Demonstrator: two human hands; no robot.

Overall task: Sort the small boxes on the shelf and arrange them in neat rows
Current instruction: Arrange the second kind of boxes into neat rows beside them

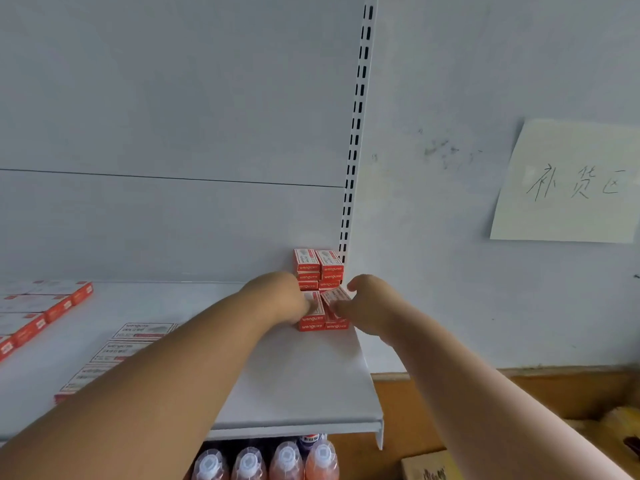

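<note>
Up against the shelf back corner: stacked red boxes. Left hand pressing front stack, right hand pinching tilted box on top.

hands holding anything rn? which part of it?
Right hand pinches a tilted small red box by its near right end, atop the front stack. Left hand presses on the neighbouring box; whether it grips is hidden.

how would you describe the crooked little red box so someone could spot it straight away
Find the slotted upright at the white shelf's right end. Small red boxes are stacked at its foot. The tilted box tops the front right stack, under the right hand; its neighbours sit square.
</note>
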